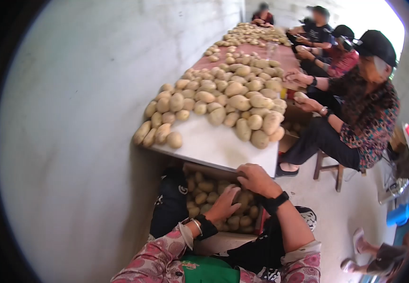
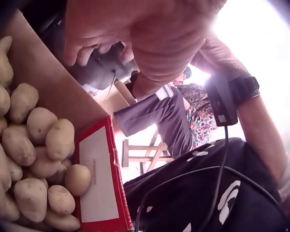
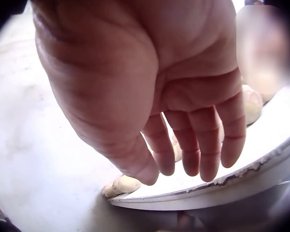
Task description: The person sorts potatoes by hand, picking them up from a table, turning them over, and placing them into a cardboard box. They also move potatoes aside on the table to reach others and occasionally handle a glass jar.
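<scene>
Below the table edge, my left hand [image 1: 224, 203] hovers over a cardboard box [image 2: 58, 77] of potatoes [image 2: 33, 198], its fingers loosely bent and nothing in its grasp. My right hand [image 1: 257, 179] is by the near edge of the white table [image 1: 204, 141], over the box's far side. In the right wrist view its fingers [image 3: 203, 145] hang relaxed, the palm bare. A heap of potatoes [image 1: 233, 89] covers much of the tabletop beyond both hands.
A pale wall [image 1: 82, 94] runs along the left. At the table's right side a person in a patterned shirt [image 1: 369, 113] sits on a wooden stool [image 1: 329, 170], holding a potato [image 1: 301, 95]. Several more people sit farther back. A blue object [image 1: 399, 214] is at the right.
</scene>
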Motion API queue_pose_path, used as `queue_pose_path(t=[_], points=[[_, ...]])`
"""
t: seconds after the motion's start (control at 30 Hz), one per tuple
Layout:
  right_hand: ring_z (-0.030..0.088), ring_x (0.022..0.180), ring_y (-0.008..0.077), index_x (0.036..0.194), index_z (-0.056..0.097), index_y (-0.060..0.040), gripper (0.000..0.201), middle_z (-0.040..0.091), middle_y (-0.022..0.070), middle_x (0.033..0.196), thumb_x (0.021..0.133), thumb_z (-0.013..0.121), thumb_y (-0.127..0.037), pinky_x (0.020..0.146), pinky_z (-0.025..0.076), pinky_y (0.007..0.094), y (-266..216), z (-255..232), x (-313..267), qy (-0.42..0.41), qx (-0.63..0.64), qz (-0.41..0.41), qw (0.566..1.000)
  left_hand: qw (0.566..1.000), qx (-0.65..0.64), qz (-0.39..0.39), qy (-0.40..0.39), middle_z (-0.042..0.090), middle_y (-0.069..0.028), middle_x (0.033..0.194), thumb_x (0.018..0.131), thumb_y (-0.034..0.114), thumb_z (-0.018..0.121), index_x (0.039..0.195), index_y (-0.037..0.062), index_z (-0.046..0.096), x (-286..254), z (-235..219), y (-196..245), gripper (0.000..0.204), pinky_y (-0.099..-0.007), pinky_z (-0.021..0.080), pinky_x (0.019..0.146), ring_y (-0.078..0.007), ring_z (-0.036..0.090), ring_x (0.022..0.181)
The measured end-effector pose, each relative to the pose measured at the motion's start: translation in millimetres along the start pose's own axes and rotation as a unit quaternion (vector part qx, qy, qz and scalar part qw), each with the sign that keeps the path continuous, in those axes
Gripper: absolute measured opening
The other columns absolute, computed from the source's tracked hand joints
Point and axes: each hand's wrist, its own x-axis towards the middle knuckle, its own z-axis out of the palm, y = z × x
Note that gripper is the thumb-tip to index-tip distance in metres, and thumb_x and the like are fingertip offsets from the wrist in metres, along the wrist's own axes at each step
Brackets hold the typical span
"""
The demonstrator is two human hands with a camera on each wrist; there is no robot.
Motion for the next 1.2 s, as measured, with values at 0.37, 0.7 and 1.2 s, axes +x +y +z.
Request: queue_pose_path(t=[0.37, 0.7, 1.2], points=[[0.060, 0.082, 0.0397, 0.095, 0.063, 0.0013, 0.022, 0.063, 0.0209, 0.084, 0.077, 0.065, -0.011, 0.074, 0.049, 0.0436, -22.3, 2.0, 20.2, -0.033, 0.026, -0.011, 0.999, 0.989, -0.102, -0.104, 0.032, 0.066, -0.0108, 0.090, 0.082, 0.003, 0.062, 0.103, 0.0007, 0.062, 6.9, -65.2, 6.3, 0.021, -0.0280, 0.052, 0.072, -0.0146, 0.064, 0.081], [0.061, 0.084, 0.0382, 0.093, 0.064, -0.0014, 0.021, 0.064, 0.0197, 0.083, 0.077, 0.066, -0.015, 0.078, 0.049, 0.0441, -22.2, 17.4, 52.2, -0.013, 0.021, -0.049, 0.999, 0.956, 0.148, -0.020, 0.250, 0.051, -0.0221, 0.126, 0.072, 0.004, 0.061, 0.126, 0.0008, 0.048, 42.8, -137.3, -23.8, 0.055, -0.0414, 0.038, 0.102, -0.0367, 0.049, 0.118], [0.060, 0.088, 0.0372, 0.093, 0.064, -0.0032, 0.021, 0.064, 0.0188, 0.086, 0.076, 0.065, -0.014, 0.080, 0.048, 0.0446, -10.3, 30.8, 65.6, -0.006, 0.001, -0.040, 0.999, 0.888, 0.441, -0.118, 0.048, 0.049, -0.0218, 0.122, 0.083, 0.017, 0.057, 0.122, 0.0057, 0.052, 106.7, -167.9, -76.6, 0.040, -0.0517, 0.038, 0.098, -0.0422, 0.047, 0.114]])
